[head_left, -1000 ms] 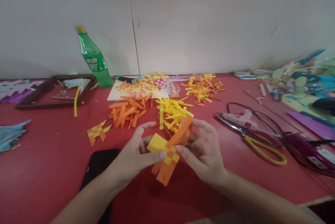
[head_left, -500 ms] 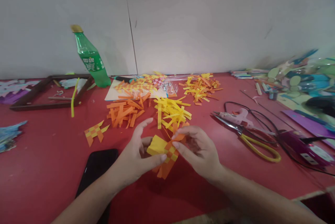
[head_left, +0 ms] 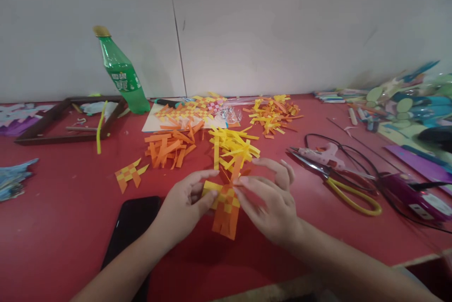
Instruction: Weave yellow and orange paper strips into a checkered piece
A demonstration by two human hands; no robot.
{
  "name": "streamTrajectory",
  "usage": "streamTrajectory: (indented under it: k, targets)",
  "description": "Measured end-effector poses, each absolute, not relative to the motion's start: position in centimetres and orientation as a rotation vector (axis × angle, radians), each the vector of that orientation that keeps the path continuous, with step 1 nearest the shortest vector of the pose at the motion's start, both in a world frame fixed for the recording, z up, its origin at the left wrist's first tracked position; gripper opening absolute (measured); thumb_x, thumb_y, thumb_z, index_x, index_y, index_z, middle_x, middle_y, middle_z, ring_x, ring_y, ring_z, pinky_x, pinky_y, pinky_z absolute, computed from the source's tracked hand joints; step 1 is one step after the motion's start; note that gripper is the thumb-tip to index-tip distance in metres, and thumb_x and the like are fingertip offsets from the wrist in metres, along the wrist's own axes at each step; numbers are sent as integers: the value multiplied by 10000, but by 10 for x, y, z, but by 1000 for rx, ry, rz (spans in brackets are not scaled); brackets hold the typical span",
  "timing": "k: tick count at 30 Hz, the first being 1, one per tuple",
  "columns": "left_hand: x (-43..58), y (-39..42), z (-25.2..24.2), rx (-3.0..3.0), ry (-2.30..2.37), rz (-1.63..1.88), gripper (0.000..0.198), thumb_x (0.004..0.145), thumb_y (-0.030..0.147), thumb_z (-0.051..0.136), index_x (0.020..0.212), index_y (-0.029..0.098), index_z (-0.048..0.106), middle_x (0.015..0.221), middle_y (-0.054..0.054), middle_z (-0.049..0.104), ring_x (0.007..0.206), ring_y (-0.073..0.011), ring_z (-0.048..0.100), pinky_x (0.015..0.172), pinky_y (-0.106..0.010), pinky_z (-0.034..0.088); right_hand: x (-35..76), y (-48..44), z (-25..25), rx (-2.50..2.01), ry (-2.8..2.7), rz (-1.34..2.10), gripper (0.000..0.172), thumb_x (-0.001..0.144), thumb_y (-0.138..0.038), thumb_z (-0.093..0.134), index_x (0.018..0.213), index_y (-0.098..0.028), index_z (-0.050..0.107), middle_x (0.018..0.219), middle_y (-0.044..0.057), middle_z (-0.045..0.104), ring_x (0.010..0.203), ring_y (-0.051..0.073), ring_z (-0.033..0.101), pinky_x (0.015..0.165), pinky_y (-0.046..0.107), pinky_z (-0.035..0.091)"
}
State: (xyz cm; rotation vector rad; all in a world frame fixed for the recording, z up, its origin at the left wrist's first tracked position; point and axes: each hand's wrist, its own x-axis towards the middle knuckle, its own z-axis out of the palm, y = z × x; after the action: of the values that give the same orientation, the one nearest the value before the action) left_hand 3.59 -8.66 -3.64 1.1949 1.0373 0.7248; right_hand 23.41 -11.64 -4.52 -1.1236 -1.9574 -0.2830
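Between both hands is a woven piece of yellow and orange paper strips (head_left: 226,219), checkered in the middle with orange ends hanging down. My left hand (head_left: 189,205) pinches its yellow side between thumb and fingers. With thumb and forefinger, my right hand (head_left: 271,198) pinches an orange strip (head_left: 237,169) at the top of the weave. Just beyond lie a heap of yellow paper strips (head_left: 233,144) and a heap of orange paper strips (head_left: 169,147). A finished-looking woven paper fish (head_left: 130,175) rests to the left, above a black phone (head_left: 136,219) partly covered by my left forearm.
Yellow-handled scissors (head_left: 353,196), a pink glue gun (head_left: 323,154) and its black cable lie to the right, near a purple power strip (head_left: 409,198). A green bottle (head_left: 125,83) leans at the back left beside a brown frame (head_left: 58,139). A wall closes off the back.
The woven piece has turned so its orange ends point more straight down. My left thumb has moved up on it, and my right hand's other fingers have lifted and spread.
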Motion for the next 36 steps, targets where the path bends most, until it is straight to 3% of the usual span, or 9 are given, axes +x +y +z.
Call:
streamTrajectory:
  k: [4, 9, 16, 22, 25, 28, 30, 33, 36]
  targets:
    - [35, -87, -32, 1093, 1045, 680, 498, 812, 381, 666, 1261, 196, 556, 800, -4, 660, 766, -167, 647, 704, -329, 586, 234, -125, -44, -1075, -2014, -291, 435, 811, -96, 630, 1149, -365, 580, 886, -46, 756, 1176, 273, 593, 1126, 592, 259]
    - [33, -86, -30, 1053, 1033, 731, 489, 803, 390, 681, 1237, 186, 590, 669, 37, 578, 658, -132, 598, 650, -291, 582, 228, -123, -39, -788, -2059, -171, 293, 840, -100, 613, 1056, -297, 620, 883, -7, 738, 1055, 207, 672, 1051, 473, 453]
    - [33, -86, -30, 992, 895, 741, 607, 768, 317, 754, 1307, 187, 508, 938, -63, 725, 792, -158, 672, 700, -259, 561, 220, -118, -42, -705, -2106, -124, 196, 856, -82, 582, 993, -219, 607, 835, 16, 731, 991, 186, 702, 986, 410, 532]
    - [32, -86, -28, 900, 895, 825, 641, 786, 340, 739, 1355, 231, 464, 781, 19, 663, 707, -124, 626, 652, -241, 544, 224, -120, -40, -681, -2137, -49, 423, 741, -109, 586, 1152, -198, 541, 932, 64, 737, 1076, 226, 671, 1032, 444, 490]
    - [31, -84, -29, 925, 905, 852, 622, 776, 354, 757, 1326, 238, 490, 763, 33, 640, 695, -108, 600, 650, -219, 518, 224, -123, -37, -673, -2142, 89, 619, 683, -94, 497, 1297, -165, 452, 1052, 111, 716, 1159, 255, 628, 1056, 478, 463]
    - [30, -83, -31, 947, 921, 838, 612, 761, 348, 779, 1299, 235, 512, 740, 36, 644, 689, -95, 601, 666, -198, 487, 225, -126, -32, -698, -2115, 223, 696, 674, -60, 454, 1361, -143, 382, 1185, 153, 654, 1208, 264, 591, 1057, 488, 464]
    - [30, -83, -32, 931, 943, 846, 586, 759, 346, 782, 1278, 243, 530, 756, 36, 653, 702, -93, 609, 678, -198, 480, 234, -125, -26, -767, -2060, 216, 655, 704, -41, 468, 1341, -182, 408, 1216, 151, 625, 1205, 262, 586, 1053, 479, 471]
    - [29, -83, -32, 914, 992, 897, 523, 753, 328, 789, 1223, 248, 573, 780, 40, 653, 741, -91, 612, 712, -195, 480, 274, -111, -13, -1017, -1978, -53, 462, 780, -51, 522, 1184, -274, 540, 1127, 98, 671, 1098, 253, 638, 979, 440, 515]
    - [28, -83, -32, 908, 993, 927, 532, 756, 324, 784, 1238, 244, 575, 856, 17, 681, 792, -108, 627, 732, -207, 490, 350, -83, -2, -1578, -1899, -246, 175, 858, -180, 553, 982, -237, 663, 925, 80, 735, 841, 243, 710, 740, 371, 564]
